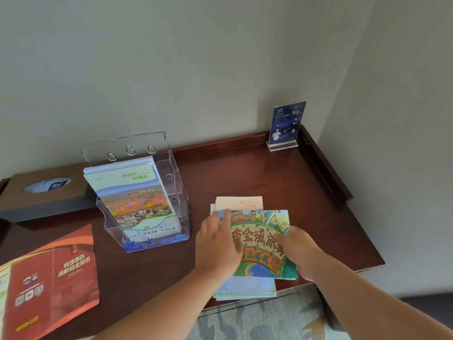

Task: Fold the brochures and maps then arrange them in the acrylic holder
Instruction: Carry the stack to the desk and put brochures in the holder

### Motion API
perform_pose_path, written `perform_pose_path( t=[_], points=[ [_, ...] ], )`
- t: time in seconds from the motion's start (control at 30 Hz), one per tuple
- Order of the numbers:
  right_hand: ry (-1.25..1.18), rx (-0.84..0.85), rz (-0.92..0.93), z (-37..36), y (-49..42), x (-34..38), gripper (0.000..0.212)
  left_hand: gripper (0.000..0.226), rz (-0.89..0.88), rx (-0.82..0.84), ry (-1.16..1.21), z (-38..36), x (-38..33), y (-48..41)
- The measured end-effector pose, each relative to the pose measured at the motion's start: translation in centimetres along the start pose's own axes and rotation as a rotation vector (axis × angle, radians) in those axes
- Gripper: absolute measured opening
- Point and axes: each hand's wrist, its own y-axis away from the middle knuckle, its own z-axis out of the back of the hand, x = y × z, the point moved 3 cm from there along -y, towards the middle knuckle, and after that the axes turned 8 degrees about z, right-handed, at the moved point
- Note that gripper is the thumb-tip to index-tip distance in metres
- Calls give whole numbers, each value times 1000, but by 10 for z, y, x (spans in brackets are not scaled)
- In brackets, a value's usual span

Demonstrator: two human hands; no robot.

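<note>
A colourful cartoon map (259, 239) lies on top of a small pile of folded maps near the desk's front edge. My left hand (217, 244) lies flat on its left part with the fingers straight. My right hand (297, 251) grips its right edge, fingers curled over the paper. A cream brochure (239, 202) shows from under the pile's far side. The clear acrylic holder (171, 182) stands left of the pile with several folded landscape brochures (133, 200) in it. An unfolded red brochure (49, 278) lies flat at the left.
A dark wooden tissue box (44, 192) sits behind the holder at the left. A blue sign in an acrylic stand (285, 126) is in the back right corner. The desk (245, 168) has a raised rim at the back and right; carpet shows below its front edge.
</note>
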Motion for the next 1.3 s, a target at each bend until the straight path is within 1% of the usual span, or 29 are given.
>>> perform_pose_path(
  t=[0.1, 0.2, 0.27, 0.4, 0.47, 0.53, 0.6, 0.67, 0.73, 0.77, 0.8, 0.83, 0.87, 0.9, 0.93, 0.97, 1.0, 1.07, 1.2, 1.3],
  points=[
    [62, -12, 1, -8, -7, -6, 13, 66, -217, 103, -86, -28, -19, -4],
    [113, -42, 9, -9, -16, -8, 13, 69, -342, 91, -216, -51, -30, -10],
    [129, -50, -7, -7, -20, -8, 15, 73, -337, 70, -230, -57, -22, -14],
    [31, -53, -72, -5, -21, -13, 13, 87, -180, 50, -252, -50, 15, -17],
    [27, -37, -86, -6, -21, -13, 13, 90, -135, 54, -296, -43, 21, -16],
    [29, -44, -95, -6, -21, -11, 13, 87, -165, 71, -296, -42, 10, -15],
    [39, -54, -72, -6, -23, -10, 17, 82, -274, 99, -247, -48, -13, -13],
    [48, -36, -53, -7, -25, -9, 26, 78, -410, 129, -247, -60, -41, -8],
    [156, -28, -75, -6, -25, 2, 41, 81, -490, 151, -293, -71, -62, -3],
    [414, 10, 1, -8, -21, 3, 50, 84, -499, 153, -312, -74, -68, -1],
    [609, 38, 48, -7, -19, 3, 54, 86, -503, 149, -317, -75, -70, 1],
    [664, 51, 80, -6, -20, 0, 54, 87, -513, 143, -307, -74, -69, 2],
    [650, 43, 69, -4, -22, -1, 52, 87, -530, 134, -287, -72, -66, 5],
    [578, -21, 7, 0, -23, -5, 48, 86, -546, 121, -265, -70, -61, 8],
    [381, -73, -52, 0, -24, -7, 42, 85, -554, 110, -246, -69, -56, 10],
    [82, -100, -107, 0, -29, -8, 36, 84, -549, 103, -236, -67, -49, 13],
    [-19, -108, -94, 1, -30, -11, 33, 82, -531, 97, -234, -66, -41, 15],
    [-124, -96, -178, -1, -31, -15, 34, 80, -466, 85, -241, -60, -23, 17],
    [-48, -62, -166, -2, -29, -18, 36, 84, -287, 115, -265, -46, 11, 21],
    [-22, -64, -136, -1, -26, -14, 30, 87, -177, 162, -252, -40, 24, 20]
  ],
)
